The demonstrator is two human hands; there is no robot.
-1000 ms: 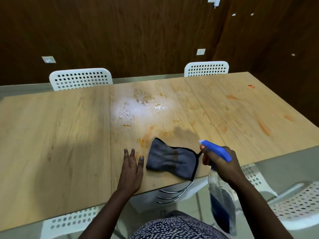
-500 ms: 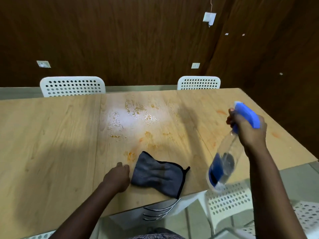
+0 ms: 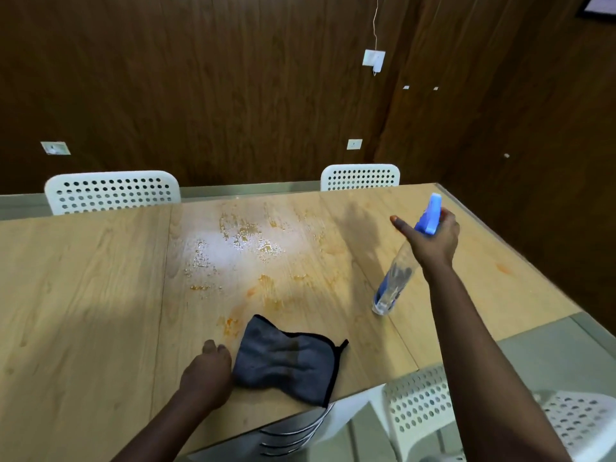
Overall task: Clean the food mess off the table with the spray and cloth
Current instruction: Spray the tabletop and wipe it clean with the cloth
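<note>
The right hand (image 3: 433, 241) grips the spray bottle (image 3: 398, 275) by its neck above the tabletop (image 3: 83, 295), index finger stretched out. The bottle slants, blue head up and away, clear base down toward the near-left. The left hand (image 3: 205, 375), fingers curled, touches the grey cloth (image 3: 286, 360) lying near the front edge beside orange smears (image 3: 230, 325).

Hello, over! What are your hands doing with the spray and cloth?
Right hand holds spray bottle over table. Left hand beside cloth. Orange mess unwiped. Nothing blocking.
</note>
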